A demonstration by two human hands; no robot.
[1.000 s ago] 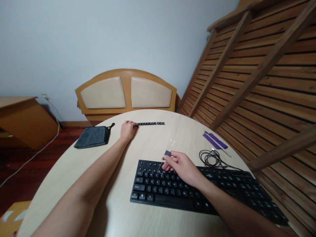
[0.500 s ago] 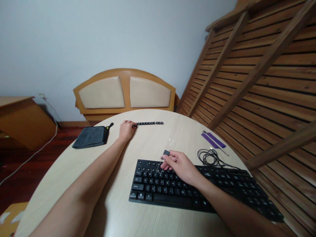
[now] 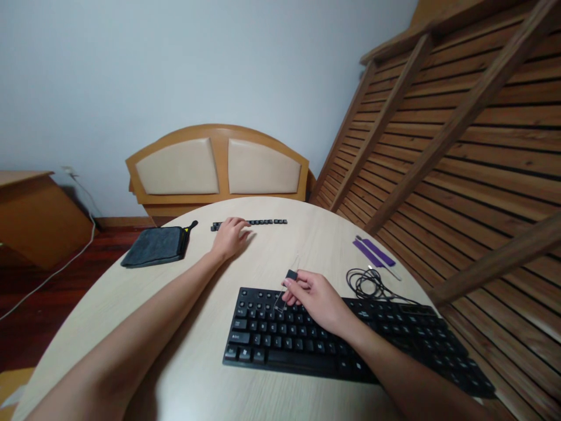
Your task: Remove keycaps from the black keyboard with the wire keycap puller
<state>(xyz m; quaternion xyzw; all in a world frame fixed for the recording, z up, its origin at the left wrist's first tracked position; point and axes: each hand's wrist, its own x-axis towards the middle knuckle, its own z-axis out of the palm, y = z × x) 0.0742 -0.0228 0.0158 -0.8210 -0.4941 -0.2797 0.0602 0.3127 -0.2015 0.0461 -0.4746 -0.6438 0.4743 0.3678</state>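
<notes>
Your left hand [image 3: 230,238], loosely spread, is at the keycaps [image 3: 268,221], lined up on the tabletop [image 3: 315,245] probably so none strays; your right hand [image 3: 318,297] pinches the puller [image 3: 291,274] over the keyboard [image 3: 302,359], likely leaving its ends free.

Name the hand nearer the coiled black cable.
Right. The right hand is over the keyboard, left of the coiled black cable; the left hand is farther off, by the keycap row.

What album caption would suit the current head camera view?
Right hand holding a wire tool over a black keyboard, left hand at a row of small black keycaps.
</notes>
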